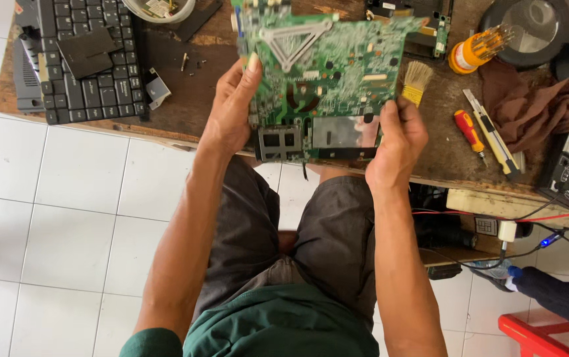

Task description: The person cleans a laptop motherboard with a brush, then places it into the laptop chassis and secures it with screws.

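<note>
Head view, looking straight down past the lap. White glazed floor tiles (66, 198) all around, smooth with thin grout lines. Dark wooden table (179, 106), worn and scuffed along its near edge. Black laptop keyboard (89, 59) at the table's far left, matte keys in rows, a flat black square plate lying on top. Green circuit board (317, 73), rectangular, densely dotted with small parts, a pale triangular bracket near its top and dull metal slot frames along its lower edge; it is held up flat over the table's near edge, between both hands. Crumpled brown cloth (535, 109), soft folds, at right. Yellow-bodied utility knife (493, 132) just beside a red-and-orange screwdriver (469, 131). Left hand (231, 109): fingers curled round the board's left edge, thumb laid up along its face, gripping. Right hand (397, 142): closed on the board's lower right corner, and also pinching a small brush (417, 80) with straw-coloured bristles fanned upward. Forearms bare, elbows bent, roughly parallel.
</note>
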